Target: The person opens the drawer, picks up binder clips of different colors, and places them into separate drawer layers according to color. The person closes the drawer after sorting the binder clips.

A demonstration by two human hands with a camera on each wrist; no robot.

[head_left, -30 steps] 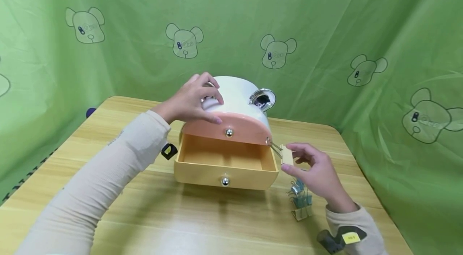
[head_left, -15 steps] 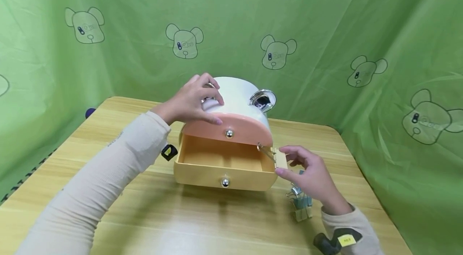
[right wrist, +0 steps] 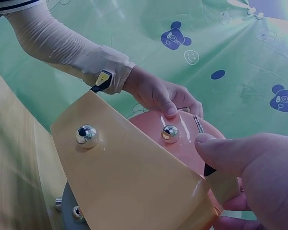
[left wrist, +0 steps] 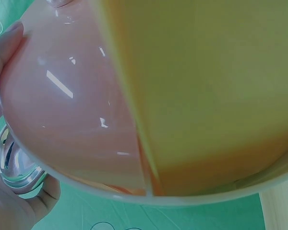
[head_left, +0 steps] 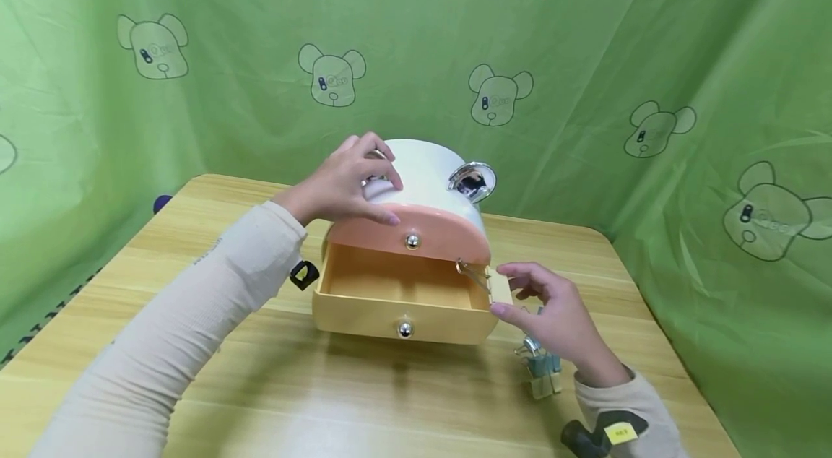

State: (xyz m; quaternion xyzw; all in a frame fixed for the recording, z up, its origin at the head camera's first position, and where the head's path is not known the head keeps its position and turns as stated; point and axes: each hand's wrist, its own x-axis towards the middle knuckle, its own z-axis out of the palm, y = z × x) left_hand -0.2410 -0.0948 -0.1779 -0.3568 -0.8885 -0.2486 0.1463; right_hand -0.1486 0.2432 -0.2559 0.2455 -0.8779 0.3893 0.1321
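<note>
A small drawer cabinet with a white top [head_left: 425,167], a pink upper drawer [head_left: 445,235] and chrome ears stands on the table. Its yellow drawer [head_left: 364,315] is pulled out, with nothing seen inside. My left hand [head_left: 351,180] grips the cabinet's top around the left ear [left wrist: 19,165], thumb against the pink front. With thumb and fingers my right hand [head_left: 559,310] pinches a cream binder clip [head_left: 500,287] at the drawer's right wall; its wire handles [head_left: 473,273] reach over the drawer. Part of the clip is hidden behind my thumb in the right wrist view.
Several blue and cream binder clips [head_left: 544,365] lie on the wooden table [head_left: 273,378], below my right hand. The right chrome ear [head_left: 473,182] sticks up from the cabinet. A green curtain [head_left: 416,24] with bear prints hangs behind the table.
My right hand has moved left with the binder clip, bringing its handles from beside the cabinet to over the open drawer. My left hand stays on the cabinet.
</note>
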